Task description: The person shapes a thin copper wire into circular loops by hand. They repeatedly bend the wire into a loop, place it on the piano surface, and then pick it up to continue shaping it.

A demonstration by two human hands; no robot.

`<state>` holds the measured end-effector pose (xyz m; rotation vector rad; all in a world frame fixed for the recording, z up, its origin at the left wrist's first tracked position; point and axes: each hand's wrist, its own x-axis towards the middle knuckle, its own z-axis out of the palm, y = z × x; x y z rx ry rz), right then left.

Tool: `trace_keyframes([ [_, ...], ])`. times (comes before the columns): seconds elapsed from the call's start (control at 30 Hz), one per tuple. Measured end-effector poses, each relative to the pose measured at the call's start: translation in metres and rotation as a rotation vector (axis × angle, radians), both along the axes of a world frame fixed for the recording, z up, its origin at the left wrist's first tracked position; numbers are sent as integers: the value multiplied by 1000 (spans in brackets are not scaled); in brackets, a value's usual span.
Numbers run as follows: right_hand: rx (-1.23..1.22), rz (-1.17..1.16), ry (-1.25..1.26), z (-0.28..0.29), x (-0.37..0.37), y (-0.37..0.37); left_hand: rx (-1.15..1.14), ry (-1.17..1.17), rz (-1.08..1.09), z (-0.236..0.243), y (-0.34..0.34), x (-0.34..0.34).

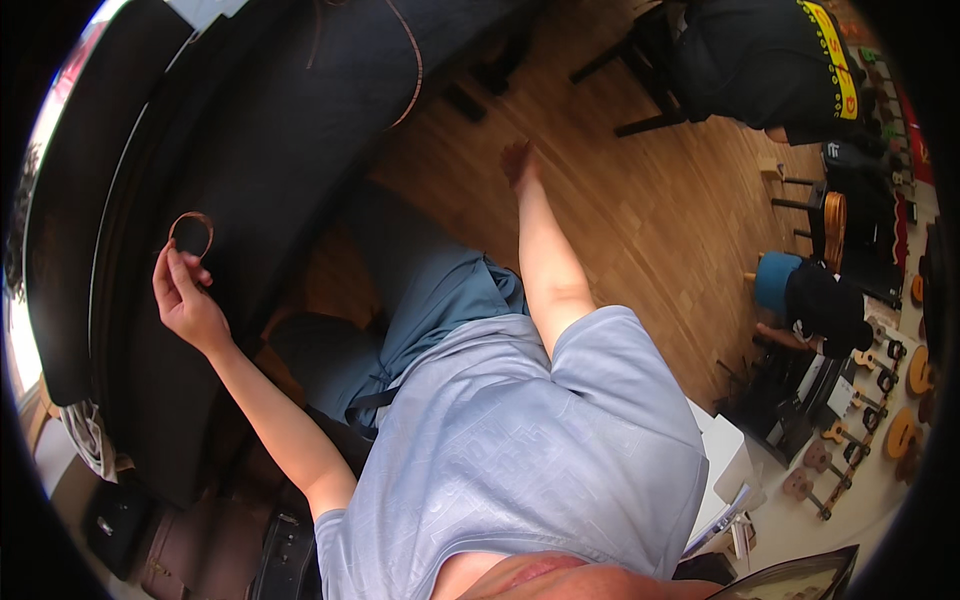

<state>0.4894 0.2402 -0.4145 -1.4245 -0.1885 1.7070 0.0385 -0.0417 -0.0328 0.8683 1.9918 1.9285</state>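
I have a coppery loop (195, 214) pinched at its near side in the fingers (172, 275) of my left hand (195, 312), out over the left part of the black surface (290, 150). The loop stands just beyond my fingertips, its opening turned largely up toward my eyes; a ring gives me no long axis, so I judge the next move turns on how its plane is tilted. Whether it touches the black surface, I cannot tell. A coppery strand (419, 62) bows across the far part of that surface, well apart from the loop. My right hand (520, 165) is off to the right of the black surface, nearer the strand, too dark and blurred for me to tell if those fingers are open or closed
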Motion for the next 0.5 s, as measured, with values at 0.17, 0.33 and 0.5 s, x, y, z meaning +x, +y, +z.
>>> trace_keyframes([
  [0.17, -268, 134, -416, -66, 56, -124, -5, -18, 77, -1, 5, 2],
  [0.33, -582, 183, -384, -99, 130, -217, -118, 213, 93, 9, 38, 50],
  [0.5, -695, 201, -422, -113, 175, -252, -216, 479, 51, 3, 83, 93],
])
